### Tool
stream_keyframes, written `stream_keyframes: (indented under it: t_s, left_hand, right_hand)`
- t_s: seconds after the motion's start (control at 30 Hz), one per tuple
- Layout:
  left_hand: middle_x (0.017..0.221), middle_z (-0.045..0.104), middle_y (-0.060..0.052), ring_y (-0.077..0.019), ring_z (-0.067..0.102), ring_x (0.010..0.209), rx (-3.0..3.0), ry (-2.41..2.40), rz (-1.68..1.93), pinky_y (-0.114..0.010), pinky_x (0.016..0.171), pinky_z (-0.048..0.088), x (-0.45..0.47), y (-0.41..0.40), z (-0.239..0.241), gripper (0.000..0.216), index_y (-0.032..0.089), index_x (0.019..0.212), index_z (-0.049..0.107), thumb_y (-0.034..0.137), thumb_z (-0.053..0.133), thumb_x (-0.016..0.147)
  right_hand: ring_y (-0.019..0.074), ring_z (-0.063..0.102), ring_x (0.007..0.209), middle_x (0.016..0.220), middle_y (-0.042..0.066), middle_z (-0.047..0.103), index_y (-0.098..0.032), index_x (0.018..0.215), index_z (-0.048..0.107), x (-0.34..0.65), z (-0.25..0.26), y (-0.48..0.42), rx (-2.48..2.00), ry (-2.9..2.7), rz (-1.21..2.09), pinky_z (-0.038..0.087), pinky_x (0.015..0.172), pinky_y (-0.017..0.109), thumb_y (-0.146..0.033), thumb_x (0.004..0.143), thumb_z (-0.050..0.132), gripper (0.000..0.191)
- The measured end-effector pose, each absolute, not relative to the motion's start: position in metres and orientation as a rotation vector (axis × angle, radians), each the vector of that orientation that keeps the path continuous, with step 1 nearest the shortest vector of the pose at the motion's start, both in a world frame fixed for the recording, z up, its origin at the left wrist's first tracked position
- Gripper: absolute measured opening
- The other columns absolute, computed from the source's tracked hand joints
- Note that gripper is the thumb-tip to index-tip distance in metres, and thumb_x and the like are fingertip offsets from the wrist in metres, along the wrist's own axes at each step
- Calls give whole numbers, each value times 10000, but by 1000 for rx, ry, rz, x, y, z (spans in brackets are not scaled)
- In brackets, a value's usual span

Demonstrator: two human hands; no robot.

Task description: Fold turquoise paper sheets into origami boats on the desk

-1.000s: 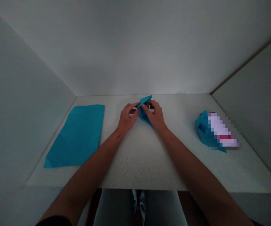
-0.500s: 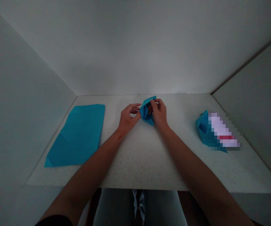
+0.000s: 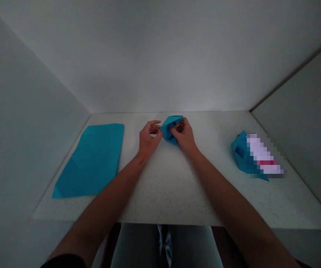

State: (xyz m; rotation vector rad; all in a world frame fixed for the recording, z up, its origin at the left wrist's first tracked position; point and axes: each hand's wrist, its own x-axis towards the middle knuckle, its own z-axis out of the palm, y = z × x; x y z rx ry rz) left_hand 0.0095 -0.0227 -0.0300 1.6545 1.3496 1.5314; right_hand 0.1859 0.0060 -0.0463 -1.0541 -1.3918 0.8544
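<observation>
A small folded blue paper piece (image 3: 168,131) is held just above the white table (image 3: 166,186), near its far middle. My right hand (image 3: 185,137) is closed on the piece's right side, fingers pinching its upper edge. My left hand (image 3: 147,138) sits at the piece's left edge, thumb and fingertips curled and touching the paper. The piece looks opened into a small pocket shape between the two hands.
A flat blue paper sheet (image 3: 92,159) lies on the left of the table. At the right lies another folded blue paper shape (image 3: 241,152) beside a blurred-out patch. White walls enclose the table at the left, back and right.
The folded piece has turned and opened from a pointed shape into a wider pocket. My right hand shifted slightly left and down; my left hand's fingers rose beside the paper.
</observation>
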Motion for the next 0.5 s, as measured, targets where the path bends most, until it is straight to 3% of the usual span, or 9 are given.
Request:
stream_keyframes:
  t_s: [0.17,0.27,0.37,0.5]
  left_hand:
    - [948,799,-24,-133,732,753,1633,1348,1572,-221,616,555,10,-23,-28,308,235,1192,725,190,733,888]
    - [939,800,-22,-136,739,764,1651,1331,1574,-226,633,565,10,-23,-28,304,235,1190,723,194,733,889]
    - [943,801,-20,-137,740,764,1682,1315,1569,-223,623,561,10,-23,-29,315,235,1197,722,194,737,885]
    - [959,810,-20,-135,747,790,1743,1285,1561,-245,703,599,12,-24,-28,332,234,1203,730,165,724,879]
  right_hand:
    - [161,520,738,978,6,606,-260,1038,580,191,-48,11,-1142,-1403,650,441,657,309,-301,816,714,263]
    - [175,530,759,931,9,613,-250,1014,613,194,-48,12,-1191,-1440,570,452,681,317,-284,819,702,217]
    - [153,506,674,844,-13,640,-249,949,631,193,-45,10,-1218,-1449,655,442,646,301,-361,869,723,166]
    - [155,569,670,846,-5,715,-253,1022,695,191,-45,10,-1178,-1311,772,471,629,288,-556,931,740,320]
